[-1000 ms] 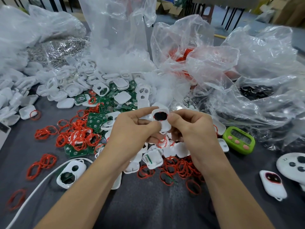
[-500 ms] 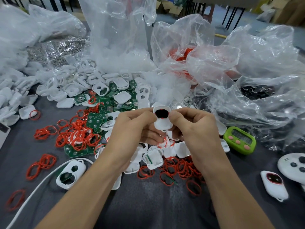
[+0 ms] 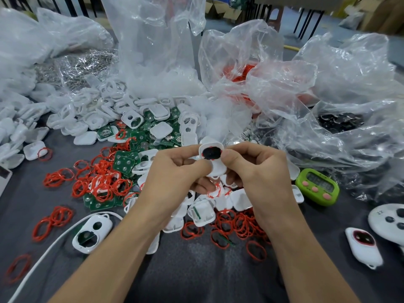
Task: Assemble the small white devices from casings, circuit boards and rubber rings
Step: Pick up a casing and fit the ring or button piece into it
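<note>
You pinched one white casing point(image 3: 217, 167) between your two hands, left hand point(image 3: 175, 178) and right hand point(image 3: 258, 171), above the heaped table point(image 3: 196, 270). One finished device point(image 3: 364, 248) and one green timer point(image 3: 317, 186) lay at right. The red rings point(image 3: 102, 182) and circuit boards point(image 3: 123, 164) were too many to count.

Only "22" reads — on the white round remote point(image 3: 385, 218) (far right).

Assembly workshop, bulk plastic bags point(image 3: 341, 88) of parts, heaped white casings point(image 3: 91, 119), cardboard boxes point(image 3: 378, 16) behind
</note>
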`<state>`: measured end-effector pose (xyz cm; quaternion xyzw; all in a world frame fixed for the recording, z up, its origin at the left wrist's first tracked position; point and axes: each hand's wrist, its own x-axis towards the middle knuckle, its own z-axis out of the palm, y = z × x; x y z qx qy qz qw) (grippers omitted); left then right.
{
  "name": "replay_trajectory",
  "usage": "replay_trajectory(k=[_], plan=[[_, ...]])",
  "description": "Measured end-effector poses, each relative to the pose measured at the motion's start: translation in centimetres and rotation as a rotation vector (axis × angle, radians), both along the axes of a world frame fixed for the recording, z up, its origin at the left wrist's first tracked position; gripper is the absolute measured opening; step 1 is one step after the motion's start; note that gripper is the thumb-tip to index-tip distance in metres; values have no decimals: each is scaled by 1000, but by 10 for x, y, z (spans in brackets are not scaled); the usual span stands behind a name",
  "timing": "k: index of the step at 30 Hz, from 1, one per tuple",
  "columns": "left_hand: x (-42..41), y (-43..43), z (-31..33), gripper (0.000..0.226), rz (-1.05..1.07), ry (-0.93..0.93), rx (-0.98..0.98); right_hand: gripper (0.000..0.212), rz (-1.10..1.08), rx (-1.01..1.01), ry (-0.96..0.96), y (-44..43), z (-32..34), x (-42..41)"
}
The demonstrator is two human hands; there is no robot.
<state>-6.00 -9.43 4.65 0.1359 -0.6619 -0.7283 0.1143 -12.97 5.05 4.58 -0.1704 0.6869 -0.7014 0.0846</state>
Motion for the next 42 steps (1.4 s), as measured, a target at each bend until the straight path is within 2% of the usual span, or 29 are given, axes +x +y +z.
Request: replay_trajectory(k=[6,14,21,24,26,30,35,42], plan=[[-1,-1,-3,25,48,-5,-52,19,13,26,-25,-3,-2,0],[-4,-2,-7,11,42,-7,-11,10,41,44,-57,-3,-4,-1],[-4,-3,-10,16,52,4,-52,17,70,77,-81,-5,-6,1],[-3,-3,-10,29,93,-2,-13,19,48,89,-98,-5,-6,1],[-3,-4,-10,38,74,-42,48,20,41,92,-101,-5,-6,2],[-5,-16,-9,57,-195,-124,436,20,40,91,-104,-8,-6,4],[-7,-27,-10,41,-402,-116,510,19,26,47,-153,-8,-3,4],[-8,-29,-11,41,-395,-110,604,22,-8,3,-176,-8,0,6]])
